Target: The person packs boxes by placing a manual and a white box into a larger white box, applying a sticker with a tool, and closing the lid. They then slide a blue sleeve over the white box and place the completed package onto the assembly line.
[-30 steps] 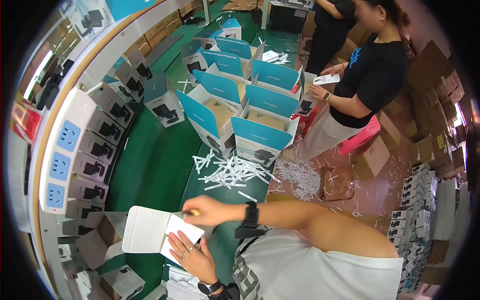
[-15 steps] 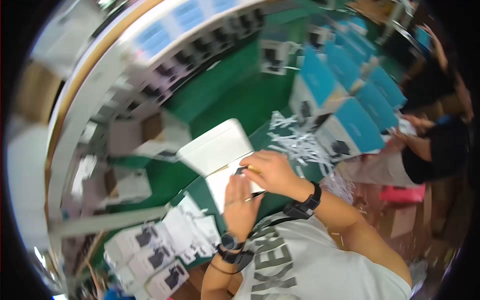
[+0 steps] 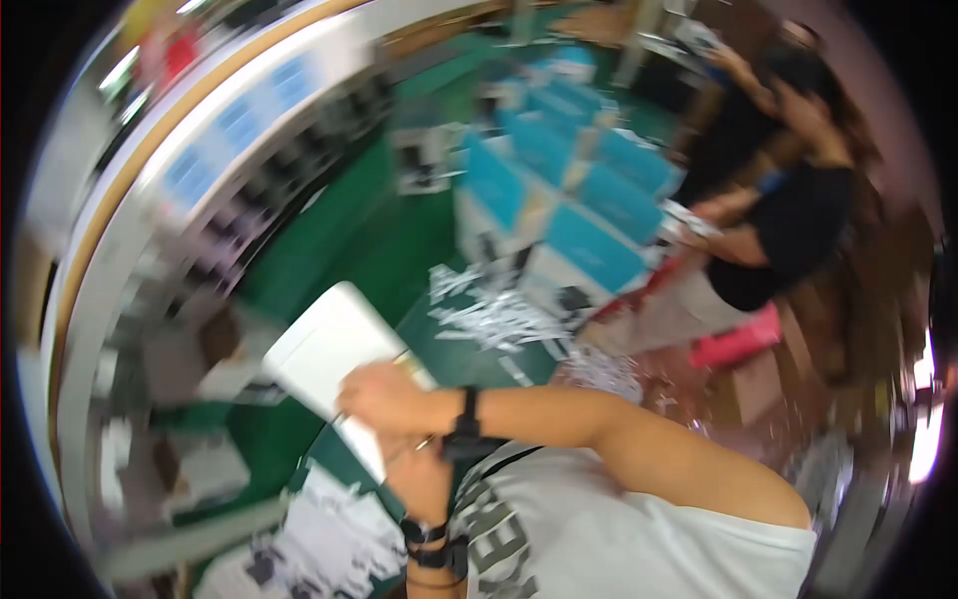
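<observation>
A white carton (image 3: 334, 349) lies on the green table in front of me with its lid folded back. Over its near part my right hand (image 3: 389, 397) curls its fingers inward; whatever lies in them is hidden. Just below, my left hand (image 3: 419, 477) rests against the near end of the carton, its fingers mostly covered by my right hand and blurred. A ring shows on the left hand. Dark straps circle both wrists. The inside of the carton is largely out of sight behind my hands.
Blue-topped boxes (image 3: 594, 245) stand in rows at the far right. White paper strips (image 3: 499, 314) lie before them. White printed cartons line the shelf along the left. White sheets (image 3: 334, 534) lie at near left. A person in black (image 3: 798, 235) works beyond the boxes, near a pink bag (image 3: 735, 337).
The view has swung to the right, so everything sits further left. My right hand has come across in front of my left hand, over the carton; the small dark piece seen between them is hidden.
</observation>
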